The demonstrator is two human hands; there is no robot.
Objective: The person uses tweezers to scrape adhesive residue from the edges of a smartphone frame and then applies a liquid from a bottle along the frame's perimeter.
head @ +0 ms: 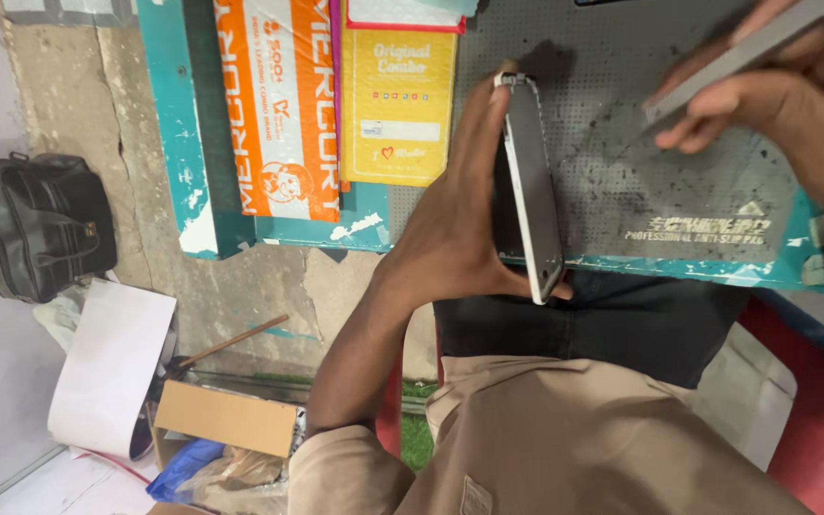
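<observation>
Left hand (450, 229) grips a phone (531, 191) edge-up at the surface's (622, 181) near edge; right hand (765, 100) pinches a flat grey panel (741, 57).

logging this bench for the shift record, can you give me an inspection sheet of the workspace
surface: dark grey perforated mat on a chipped teal table, dust specks on it
job's things: slim silver phone body held on edge over the mat's near edge; flat grey panel held above the mat
clutter: orange packet and yellow packet lying on the table
hands: left hand grips the phone body; right hand grips the flat panel
cables: nothing seen
surroundings: black bag, white paper sheet and cardboard box on the floor; red seat
</observation>
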